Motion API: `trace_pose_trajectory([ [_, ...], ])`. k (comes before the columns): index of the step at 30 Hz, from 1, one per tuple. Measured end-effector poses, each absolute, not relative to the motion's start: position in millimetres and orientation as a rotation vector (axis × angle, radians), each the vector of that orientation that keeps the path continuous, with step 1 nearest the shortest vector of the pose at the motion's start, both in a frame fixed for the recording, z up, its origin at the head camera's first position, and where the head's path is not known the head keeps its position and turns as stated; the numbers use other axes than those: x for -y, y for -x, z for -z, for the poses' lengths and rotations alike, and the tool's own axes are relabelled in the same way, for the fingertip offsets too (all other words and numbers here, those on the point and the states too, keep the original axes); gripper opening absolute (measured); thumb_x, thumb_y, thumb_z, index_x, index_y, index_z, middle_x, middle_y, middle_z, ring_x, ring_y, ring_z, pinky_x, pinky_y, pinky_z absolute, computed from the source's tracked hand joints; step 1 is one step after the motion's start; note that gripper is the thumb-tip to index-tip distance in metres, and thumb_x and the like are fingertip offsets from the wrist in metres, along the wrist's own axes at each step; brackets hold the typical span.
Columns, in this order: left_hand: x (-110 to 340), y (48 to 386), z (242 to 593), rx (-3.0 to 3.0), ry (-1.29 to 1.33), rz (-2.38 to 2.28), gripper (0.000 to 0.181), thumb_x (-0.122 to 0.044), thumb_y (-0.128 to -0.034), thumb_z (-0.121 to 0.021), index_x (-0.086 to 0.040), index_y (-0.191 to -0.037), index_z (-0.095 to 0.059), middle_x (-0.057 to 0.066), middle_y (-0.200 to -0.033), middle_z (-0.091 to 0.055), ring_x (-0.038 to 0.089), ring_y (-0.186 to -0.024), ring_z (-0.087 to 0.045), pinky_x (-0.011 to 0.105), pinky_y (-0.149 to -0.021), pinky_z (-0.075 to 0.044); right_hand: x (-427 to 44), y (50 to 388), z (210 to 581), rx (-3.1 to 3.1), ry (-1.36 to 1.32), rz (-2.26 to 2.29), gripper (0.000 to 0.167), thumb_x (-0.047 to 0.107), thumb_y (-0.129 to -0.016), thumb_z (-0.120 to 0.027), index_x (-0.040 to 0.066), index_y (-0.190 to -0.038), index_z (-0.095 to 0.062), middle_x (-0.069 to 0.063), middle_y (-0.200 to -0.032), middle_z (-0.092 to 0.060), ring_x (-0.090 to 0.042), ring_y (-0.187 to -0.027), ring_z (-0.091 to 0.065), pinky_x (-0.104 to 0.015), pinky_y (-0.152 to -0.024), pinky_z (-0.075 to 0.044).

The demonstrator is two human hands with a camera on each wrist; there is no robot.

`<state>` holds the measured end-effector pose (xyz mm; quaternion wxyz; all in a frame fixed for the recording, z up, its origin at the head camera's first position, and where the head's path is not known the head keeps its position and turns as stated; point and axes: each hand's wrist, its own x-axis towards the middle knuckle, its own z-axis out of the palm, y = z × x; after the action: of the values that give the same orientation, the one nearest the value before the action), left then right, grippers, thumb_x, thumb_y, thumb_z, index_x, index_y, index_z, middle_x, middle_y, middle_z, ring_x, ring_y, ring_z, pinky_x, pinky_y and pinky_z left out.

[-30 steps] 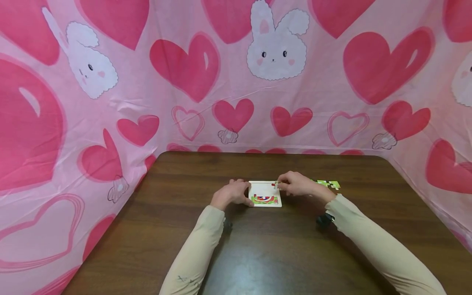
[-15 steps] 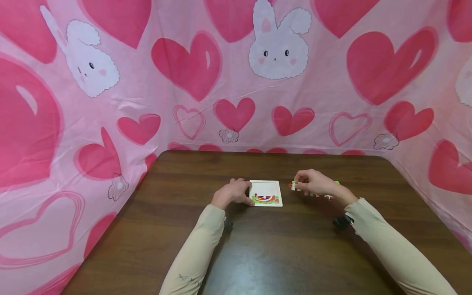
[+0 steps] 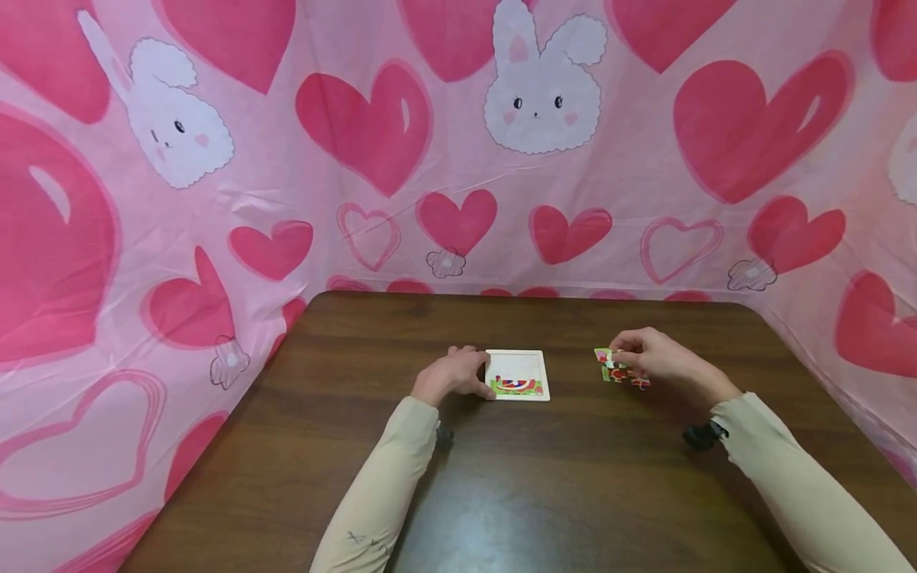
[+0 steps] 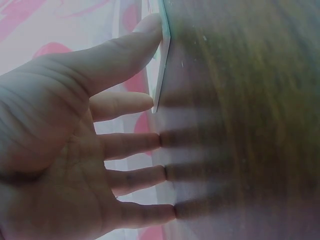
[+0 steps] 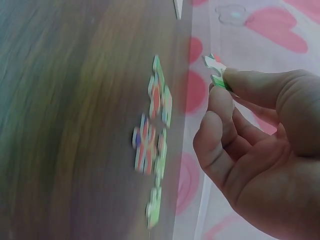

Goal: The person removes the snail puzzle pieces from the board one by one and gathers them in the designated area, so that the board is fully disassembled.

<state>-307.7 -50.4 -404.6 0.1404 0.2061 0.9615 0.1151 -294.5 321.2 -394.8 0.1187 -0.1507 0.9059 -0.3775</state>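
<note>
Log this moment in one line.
left hand: touches partly filled puzzle tray | right hand: pinches puzzle piece above table | loose pieces: on table

loose pieces [image 5: 145, 146] blurred, tray [image 4: 160, 70] cropped in wrist views, held piece [image 5: 215, 63] partly behind fingers [image 5: 220, 103]

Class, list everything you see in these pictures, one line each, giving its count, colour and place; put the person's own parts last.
Table: one, brown, beneath everything.
Patterned cloth: count unclear, pink with hearts and white rabbits, behind and beside the table.
Puzzle tray: one, white, on the table.
Fitted section: piece count unclear, green, red and blue, along the tray's near side.
Loose pieces: several, green, red, white and blue, on the table right of the tray.
Held piece: one, white, green and red, between right thumb and fingers.
Wrist devices: two, black, at the wrists.
Sleeves: two, cream, on the arms.
Left hand: one, bare, at the tray's left edge.
Right hand: one, bare, above the table.
</note>
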Motion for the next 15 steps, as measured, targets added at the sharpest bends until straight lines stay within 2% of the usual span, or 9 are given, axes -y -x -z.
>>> trace_pose_trajectory([
  [9, 50.4, 308.1, 404.7, -2.775, -0.588, -0.33, 0.065, -0.047, -0.0783, -0.079, -0.017, -0.131, -0.055, 0.006, -0.133, -0.053, 0.027, -0.116, -0.042, 0.05, -0.097, -0.047, -345.0, 287.0, 393.8, -2.625, 0.396, 1.166, 0.021, 0.019, -0.097, -0.06, 0.001, -0.109, -0.062, -0.019, -0.081, -0.059, -0.016, -0.062, -0.05, -0.031, -0.055, -0.047],
  [15, 49.5, 308.3, 403.7, -2.778, -0.594, -0.306, 0.054, -0.047, -0.0784, -0.079, -0.018, -0.119, -0.059, 0.004, -0.121, -0.055, 0.026, -0.11, -0.044, 0.046, -0.092, -0.048, -356.8, 290.9, 396.4, -2.686, 0.433, 1.112, 0.017, 0.013, -0.096, -0.062, -0.002, -0.102, -0.06, -0.014, -0.08, -0.058, -0.013, -0.059, -0.051, -0.03, -0.053, -0.048],
])
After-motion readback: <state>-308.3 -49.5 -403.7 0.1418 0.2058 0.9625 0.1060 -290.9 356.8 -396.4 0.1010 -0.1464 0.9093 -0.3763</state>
